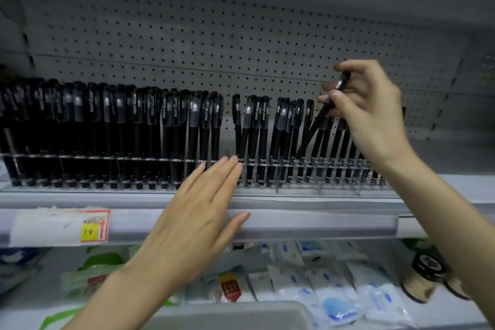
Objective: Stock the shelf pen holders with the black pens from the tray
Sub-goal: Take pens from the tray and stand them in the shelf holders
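On the upper shelf, at 2 o'clock in the view, the right hand [367,115] pinches one black pen [318,120] near its cap end, thumb and fingers curled round it. The pen slants, tip down toward 7 o'clock, close to the clear pen holders [294,166]; whether the tip has entered a cell, I cannot tell. The left hand [198,211] lies flat, fingers straight, tips touching the holder's front rail, thumb on the shelf edge [308,222]. Stocked pens [107,128] run from 9 o'clock across, with a bare slot at 12 o'clock of the left fingertips. The grey tray rim [227,311] sits at 6 o'clock, contents unseen. Judgement: bring the pen upright, aim for one cell, and brace the holder; a slanted entry may knock the neighbouring pens.
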The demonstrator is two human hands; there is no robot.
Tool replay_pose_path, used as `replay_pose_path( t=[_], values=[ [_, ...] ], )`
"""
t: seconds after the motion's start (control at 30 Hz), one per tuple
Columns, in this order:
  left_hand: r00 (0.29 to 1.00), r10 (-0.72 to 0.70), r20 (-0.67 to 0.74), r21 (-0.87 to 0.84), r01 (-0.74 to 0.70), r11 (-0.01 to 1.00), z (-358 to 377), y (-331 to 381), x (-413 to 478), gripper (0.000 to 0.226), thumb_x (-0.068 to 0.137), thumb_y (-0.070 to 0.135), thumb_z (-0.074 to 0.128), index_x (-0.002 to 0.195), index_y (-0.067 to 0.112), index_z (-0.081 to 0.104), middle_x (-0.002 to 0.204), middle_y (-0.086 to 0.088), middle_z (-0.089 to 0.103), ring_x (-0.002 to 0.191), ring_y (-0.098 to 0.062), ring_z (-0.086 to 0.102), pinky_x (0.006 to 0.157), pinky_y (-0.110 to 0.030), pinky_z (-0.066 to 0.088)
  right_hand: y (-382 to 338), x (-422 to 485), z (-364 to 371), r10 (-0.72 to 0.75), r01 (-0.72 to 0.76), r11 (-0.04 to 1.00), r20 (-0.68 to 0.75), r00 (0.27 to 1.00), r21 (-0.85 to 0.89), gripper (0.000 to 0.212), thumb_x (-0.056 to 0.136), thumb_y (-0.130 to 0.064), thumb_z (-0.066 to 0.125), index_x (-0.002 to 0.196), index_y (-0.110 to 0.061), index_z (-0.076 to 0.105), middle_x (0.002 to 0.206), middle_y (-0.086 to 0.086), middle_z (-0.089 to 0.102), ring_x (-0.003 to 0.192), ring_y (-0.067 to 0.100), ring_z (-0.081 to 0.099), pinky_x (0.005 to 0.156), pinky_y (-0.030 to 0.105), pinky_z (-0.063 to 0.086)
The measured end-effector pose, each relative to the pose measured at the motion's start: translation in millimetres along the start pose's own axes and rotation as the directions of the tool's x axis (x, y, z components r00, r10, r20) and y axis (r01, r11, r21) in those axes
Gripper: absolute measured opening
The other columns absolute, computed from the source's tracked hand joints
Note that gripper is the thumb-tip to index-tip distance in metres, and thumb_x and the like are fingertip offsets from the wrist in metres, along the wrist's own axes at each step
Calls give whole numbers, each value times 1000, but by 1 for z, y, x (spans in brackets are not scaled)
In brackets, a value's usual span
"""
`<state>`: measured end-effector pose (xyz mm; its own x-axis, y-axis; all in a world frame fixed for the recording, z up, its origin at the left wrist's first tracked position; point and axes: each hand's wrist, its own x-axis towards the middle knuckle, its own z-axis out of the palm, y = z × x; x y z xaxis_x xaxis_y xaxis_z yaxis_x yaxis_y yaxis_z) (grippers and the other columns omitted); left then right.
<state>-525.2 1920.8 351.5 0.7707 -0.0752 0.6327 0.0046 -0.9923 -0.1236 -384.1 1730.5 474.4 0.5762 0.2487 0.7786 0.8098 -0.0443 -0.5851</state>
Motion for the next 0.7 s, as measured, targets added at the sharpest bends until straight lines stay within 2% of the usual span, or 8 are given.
replay_pose_path(
  t=[0.1,0.17,0.23,0.33,0.43,0.57,0.7],
  values=[
    [1000,0,-5,-3,0,1000,2,-1,-1,64,99,50,25,148,8,33,152,-6,36,140,-16,33,110,-36,21,5,-1,5,53,-45,997,116,992,-68,28,93,2,54,110,-19,49,103,6,64,88,7,69,74,25,58],
    [1000,-3,-11,-9,3,1000,3,0,-1,64,99,50,26,148,8,32,152,-6,36,140,-16,32,110,-36,22,11,-6,9,78,-56,989,153,985,-138,29,92,-3,58,113,-21,52,110,8,63,90,6,67,78,23,56],
    [1000,-2,-12,-14,2,1000,3,0,-1,64,99,50,26,148,8,32,152,-6,35,140,-15,31,110,-36,21,13,-9,10,41,-9,968,120,992,-253,33,91,-10,61,120,-23,55,111,0,61,94,1,62,81,14,51],
    [1000,4,-14,-24,-5,1000,1,0,-2,64,99,49,27,148,8,31,153,-6,33,141,-15,29,112,-36,19,13,-9,11,-28,70,925,116,993,-374,37,90,-11,63,125,-21,57,103,-8,57,88,-2,55,74,2,43],
    [1000,26,-13,-28,-26,999,-1,0,-5,64,100,48,28,149,7,29,155,-6,31,142,-15,26,114,-36,17,15,-10,15,-11,79,906,164,986,-416,34,89,-9,63,122,-20,61,100,-3,56,85,5,55,70,2,39],
    [998,45,-38,-39,-46,998,-7,1,-7,63,99,46,31,149,6,30,155,-6,31,143,-14,25,116,-34,14,12,-12,16,-7,61,907,131,991,-416,39,89,-13,64,126,-24,58,101,-2,48,84,-3,48,70,-2,35],
    [998,32,-57,-85,-37,996,-16,2,-15,63,100,47,29,150,8,28,156,-5,28,143,-12,23,116,-34,13,-2,-28,14,-41,70,922,85,996,-382,43,88,-15,65,127,-29,52,103,-6,44,86,-2,48,74,1,39]
  ],
)
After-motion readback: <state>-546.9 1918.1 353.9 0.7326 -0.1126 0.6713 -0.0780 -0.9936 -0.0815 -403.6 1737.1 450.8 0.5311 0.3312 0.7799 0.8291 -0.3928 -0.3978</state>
